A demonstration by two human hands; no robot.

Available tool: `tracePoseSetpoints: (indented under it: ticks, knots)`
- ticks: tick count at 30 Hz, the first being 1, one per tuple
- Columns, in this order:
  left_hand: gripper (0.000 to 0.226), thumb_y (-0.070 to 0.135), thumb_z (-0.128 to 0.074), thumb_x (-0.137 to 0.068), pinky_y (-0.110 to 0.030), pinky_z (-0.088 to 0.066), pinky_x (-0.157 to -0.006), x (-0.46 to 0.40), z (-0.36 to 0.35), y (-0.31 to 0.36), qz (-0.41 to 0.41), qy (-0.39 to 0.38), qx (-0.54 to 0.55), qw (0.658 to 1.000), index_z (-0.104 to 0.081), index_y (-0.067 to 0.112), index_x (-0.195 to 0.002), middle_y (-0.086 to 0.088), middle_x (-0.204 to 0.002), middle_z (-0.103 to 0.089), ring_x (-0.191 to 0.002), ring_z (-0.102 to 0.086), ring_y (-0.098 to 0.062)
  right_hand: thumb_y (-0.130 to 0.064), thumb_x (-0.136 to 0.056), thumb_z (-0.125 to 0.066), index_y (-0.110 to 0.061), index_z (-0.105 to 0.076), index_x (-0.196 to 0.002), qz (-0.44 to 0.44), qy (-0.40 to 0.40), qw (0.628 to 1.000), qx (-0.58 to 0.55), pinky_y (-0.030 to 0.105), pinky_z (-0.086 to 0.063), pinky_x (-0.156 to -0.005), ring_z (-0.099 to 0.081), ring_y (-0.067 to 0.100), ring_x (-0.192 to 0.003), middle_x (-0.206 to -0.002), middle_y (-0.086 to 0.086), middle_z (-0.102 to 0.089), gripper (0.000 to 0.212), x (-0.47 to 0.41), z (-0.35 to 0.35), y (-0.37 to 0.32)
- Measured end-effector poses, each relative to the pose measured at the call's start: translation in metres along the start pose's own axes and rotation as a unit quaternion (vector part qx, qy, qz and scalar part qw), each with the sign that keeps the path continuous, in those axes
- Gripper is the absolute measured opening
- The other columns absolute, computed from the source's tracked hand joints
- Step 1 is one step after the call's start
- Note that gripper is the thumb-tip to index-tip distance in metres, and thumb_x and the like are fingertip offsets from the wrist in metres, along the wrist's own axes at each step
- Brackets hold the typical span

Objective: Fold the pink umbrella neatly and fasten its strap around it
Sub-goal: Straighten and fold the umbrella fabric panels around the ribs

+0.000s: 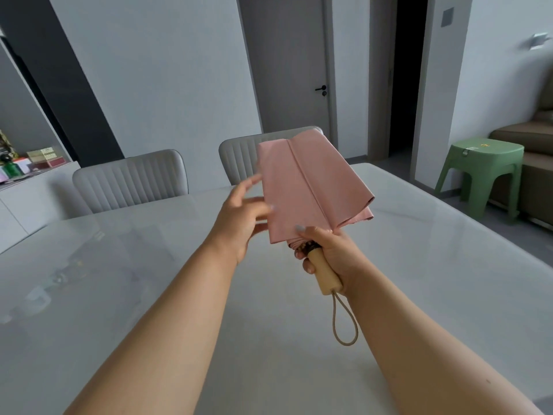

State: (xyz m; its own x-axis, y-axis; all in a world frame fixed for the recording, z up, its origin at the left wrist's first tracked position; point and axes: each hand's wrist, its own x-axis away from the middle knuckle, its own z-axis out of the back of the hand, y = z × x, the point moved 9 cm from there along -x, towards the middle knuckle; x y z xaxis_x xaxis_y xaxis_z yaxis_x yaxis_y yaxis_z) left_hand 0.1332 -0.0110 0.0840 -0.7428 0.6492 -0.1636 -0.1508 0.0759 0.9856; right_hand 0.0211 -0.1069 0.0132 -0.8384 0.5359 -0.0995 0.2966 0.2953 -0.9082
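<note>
Gripping umbrella (308, 187) handle, right fingers (308, 266).

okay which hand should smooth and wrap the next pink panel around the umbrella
The left hand, probably. It is free, fingers relaxed at the left edge of the pink umbrella. The right hand is busy gripping the wooden handle, thumb pinning the fabric's lower edge.

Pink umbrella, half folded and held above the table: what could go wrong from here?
The pink umbrella canopy is still loose and flared, so its flat panels could slip out of order if wrapped now. The left hand only touches the fabric edge with relaxed fingers, so pleats may spring back. No strap shows; it may lie buried under the folds. The right hand grips the handle.
</note>
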Motion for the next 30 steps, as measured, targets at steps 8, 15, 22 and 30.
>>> tracePoseSetpoints:
  ticks: [8, 15, 22, 30]
  knots:
    - [0.081, 0.075, -0.051, -0.066, -0.046, -0.059, -0.084, -0.069, 0.028, 0.046, 0.025, 0.187, -0.131, 0.973, -0.06, 0.008, -0.111, -0.007, -0.108, -0.069, -0.097, -0.068, -0.031, -0.019, -0.074, -0.071, -0.001, -0.061, -0.099, 0.009, -0.042, 0.998, 0.041, 0.026, -0.042, -0.039, -0.056, 0.02, -0.057, -0.073, 0.012, -0.065, 0.032, 0.004, -0.012, -0.001]
    - [0.045, 0.043, -0.058, -0.087, -0.048, -0.057, -0.087, -0.088, 0.057, 0.034, 0.008, 0.289, -0.129, 0.948, -0.067, 0.0, -0.095, -0.019, -0.101, -0.073, -0.095, -0.07, -0.039, -0.016, -0.075, -0.068, 0.001, -0.058, -0.093, 0.017, -0.054, 0.998, -0.035, 0.023, -0.038, -0.036, -0.051, 0.02, -0.055, -0.069, 0.012, -0.059, 0.026, 0.004, -0.014, -0.005]
    - [0.027, 0.012, -0.04, -0.098, -0.033, -0.044, -0.091, -0.058, 0.058, 0.074, -0.067, 0.382, -0.183, 0.903, -0.057, 0.008, -0.12, -0.01, -0.124, -0.063, -0.115, -0.059, -0.03, -0.004, -0.088, -0.063, -0.004, -0.058, -0.093, 0.052, 0.027, 0.998, -0.004, 0.026, -0.04, -0.04, -0.052, 0.023, -0.057, -0.074, 0.015, -0.058, 0.008, 0.0, 0.01, -0.018]
    - [0.03, 0.003, -0.037, -0.092, -0.033, -0.04, -0.09, -0.058, -0.054, 0.089, -0.278, 0.132, -0.425, 0.852, -0.063, 0.001, -0.107, -0.013, -0.12, -0.064, -0.116, -0.054, -0.032, -0.016, -0.074, -0.071, 0.006, -0.057, -0.112, 0.038, 0.018, 0.998, 0.035, 0.027, -0.043, -0.042, -0.056, 0.022, -0.058, -0.079, 0.019, -0.06, 0.046, 0.001, 0.0, -0.008]
